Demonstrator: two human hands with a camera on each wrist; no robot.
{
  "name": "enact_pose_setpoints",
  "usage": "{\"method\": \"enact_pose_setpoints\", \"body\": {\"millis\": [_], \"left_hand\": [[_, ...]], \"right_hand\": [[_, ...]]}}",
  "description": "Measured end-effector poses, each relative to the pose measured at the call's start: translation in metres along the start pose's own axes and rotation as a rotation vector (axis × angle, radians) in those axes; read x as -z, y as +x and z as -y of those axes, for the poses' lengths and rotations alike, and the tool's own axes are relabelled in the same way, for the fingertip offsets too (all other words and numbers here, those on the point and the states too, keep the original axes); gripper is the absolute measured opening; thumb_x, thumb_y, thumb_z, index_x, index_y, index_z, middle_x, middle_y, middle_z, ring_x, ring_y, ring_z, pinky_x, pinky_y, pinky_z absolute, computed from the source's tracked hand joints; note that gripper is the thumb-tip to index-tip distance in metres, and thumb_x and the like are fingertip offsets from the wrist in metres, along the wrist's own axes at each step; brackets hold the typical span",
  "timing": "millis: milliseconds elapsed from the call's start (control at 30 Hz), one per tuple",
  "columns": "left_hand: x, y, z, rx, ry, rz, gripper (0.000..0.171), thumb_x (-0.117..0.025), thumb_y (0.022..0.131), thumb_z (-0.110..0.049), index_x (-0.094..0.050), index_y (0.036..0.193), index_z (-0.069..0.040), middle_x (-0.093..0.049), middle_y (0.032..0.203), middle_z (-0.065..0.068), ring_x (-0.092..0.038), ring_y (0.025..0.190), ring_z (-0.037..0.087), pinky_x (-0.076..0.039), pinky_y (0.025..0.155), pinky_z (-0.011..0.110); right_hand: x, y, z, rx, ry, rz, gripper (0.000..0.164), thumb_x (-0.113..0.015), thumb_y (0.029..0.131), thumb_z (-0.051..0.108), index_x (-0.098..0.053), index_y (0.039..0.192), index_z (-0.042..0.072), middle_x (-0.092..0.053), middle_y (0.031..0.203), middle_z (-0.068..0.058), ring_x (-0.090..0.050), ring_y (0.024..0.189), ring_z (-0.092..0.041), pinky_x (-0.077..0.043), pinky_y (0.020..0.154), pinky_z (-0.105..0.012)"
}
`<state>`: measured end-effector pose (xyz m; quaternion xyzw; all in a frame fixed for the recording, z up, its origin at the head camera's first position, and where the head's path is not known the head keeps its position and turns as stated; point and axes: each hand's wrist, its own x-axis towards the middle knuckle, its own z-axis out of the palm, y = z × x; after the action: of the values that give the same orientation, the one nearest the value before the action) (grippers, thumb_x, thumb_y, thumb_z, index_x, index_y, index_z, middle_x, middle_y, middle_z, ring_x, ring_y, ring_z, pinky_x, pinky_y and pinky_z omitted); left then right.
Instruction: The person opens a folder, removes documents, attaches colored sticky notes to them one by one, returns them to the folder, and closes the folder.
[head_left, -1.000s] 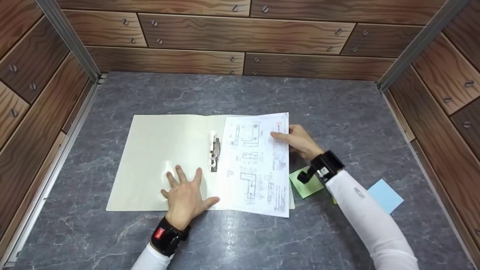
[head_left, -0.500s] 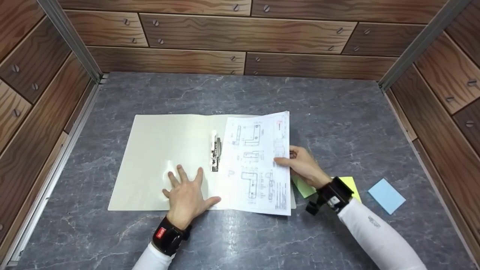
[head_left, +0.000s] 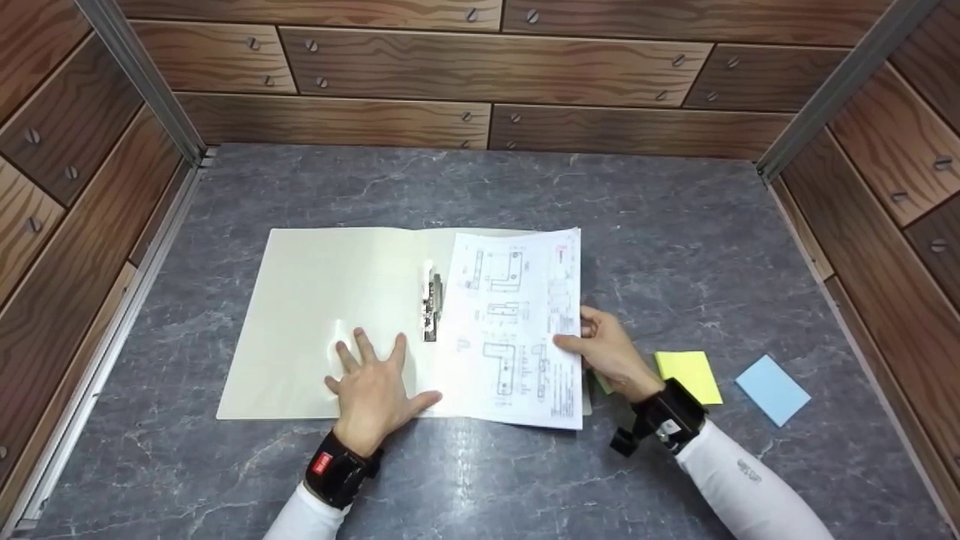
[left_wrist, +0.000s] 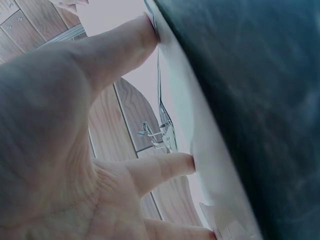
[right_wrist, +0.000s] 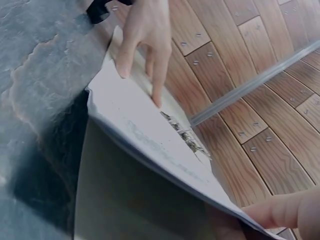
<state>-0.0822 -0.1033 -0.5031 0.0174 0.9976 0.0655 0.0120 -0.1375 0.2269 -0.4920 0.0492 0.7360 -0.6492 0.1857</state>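
Observation:
A cream folder (head_left: pixel 300 300) lies spread on the table, with a metal clip (head_left: pixel 432 306) near its fold. Printed sheets with technical drawings (head_left: pixel 517 322) cover its right half. My left hand (head_left: pixel 371 397) rests on the left half with fingers spread, its thumb near the sheets' lower left. With thumb on top and fingers beneath, my right hand (head_left: pixel 611 352) pinches the right edge of the sheets. In the right wrist view the edge of the sheets (right_wrist: pixel 145 145) stands lifted off the folder's cover (right_wrist: pixel 135 195). The fingers under the paper are mostly hidden.
Right of my right hand lie a yellow sticky-note pad (head_left: pixel 690 375) and a blue sticky-note pad (head_left: pixel 772 390). A green sticky note (head_left: pixel 602 381) is mostly covered by the hand. Wood-patterned walls (head_left: pixel 480 67) enclose the grey marbled table (head_left: pixel 480 187) at the back and sides.
My right hand has slid down along the sheets' right edge, uncovering the yellow pad and hiding more of the green note. My left hand stays in place.

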Motion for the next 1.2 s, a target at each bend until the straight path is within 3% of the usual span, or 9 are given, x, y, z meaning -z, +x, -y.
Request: {"method": "enact_pose_setpoints", "body": {"millis": [167, 367, 633, 867, 1200], "left_hand": [[0.001, 0.0, 0.001, 0.001, 0.005, -0.005, 0.109, -0.069, 0.067, -0.088, -0.053, 0.151, -0.021, -0.039, 0.15, 0.045, -0.043, 0.133, 0.068, -0.053, 0.08, 0.079], [0.004, 0.0, 0.001, 0.022, -0.023, 0.026, 0.116, -0.065, 0.062, -0.094, -0.05, 0.153, -0.023, -0.035, 0.154, 0.044, -0.04, 0.137, 0.068, -0.051, 0.084, 0.08], [0.004, 0.004, 0.003, 0.043, -0.026, 0.046, 0.114, -0.068, 0.064, -0.091, -0.049, 0.154, -0.024, -0.033, 0.156, 0.043, -0.037, 0.139, 0.067, -0.047, 0.089, 0.082], [0.007, 0.012, 0.014, 0.055, -0.024, 0.042, 0.113, -0.072, 0.064, -0.087, -0.049, 0.154, -0.023, -0.032, 0.156, 0.043, -0.035, 0.14, 0.068, -0.045, 0.091, 0.084], [0.011, 0.034, 0.037, 0.075, -0.066, 0.128, 0.113, -0.071, 0.069, -0.084, -0.039, 0.159, -0.024, -0.018, 0.161, 0.043, -0.023, 0.145, 0.069, -0.036, 0.099, 0.087]], "right_hand": [[0.004, 0.0, 0.0, -0.006, 0.032, -0.03, 0.053, -0.062, 0.098, 0.001, -0.046, 0.149, 0.0, -0.075, 0.117, -0.021, -0.078, 0.092, -0.027, -0.066, 0.075, -0.039], [0.009, 0.002, -0.002, 0.056, -0.056, -0.078, 0.048, -0.056, 0.1, 0.0, -0.044, 0.147, -0.006, -0.076, 0.108, -0.023, -0.077, 0.08, -0.02, -0.065, 0.068, -0.032], [0.022, 0.001, 0.0, 0.077, -0.017, -0.083, 0.048, -0.056, 0.103, 0.002, -0.044, 0.149, -0.002, -0.077, 0.104, -0.016, -0.077, 0.079, -0.022, -0.065, 0.067, -0.035], [0.032, -0.002, -0.002, 0.082, 0.031, -0.079, 0.047, -0.057, 0.103, 0.004, -0.044, 0.149, -0.001, -0.077, 0.105, -0.011, -0.078, 0.084, -0.022, -0.066, 0.071, -0.035], [0.037, -0.008, -0.007, 0.088, 0.093, -0.071, 0.049, -0.058, 0.104, 0.007, -0.043, 0.149, -0.002, -0.077, 0.11, -0.01, -0.078, 0.089, -0.023, -0.066, 0.076, -0.038]]}}
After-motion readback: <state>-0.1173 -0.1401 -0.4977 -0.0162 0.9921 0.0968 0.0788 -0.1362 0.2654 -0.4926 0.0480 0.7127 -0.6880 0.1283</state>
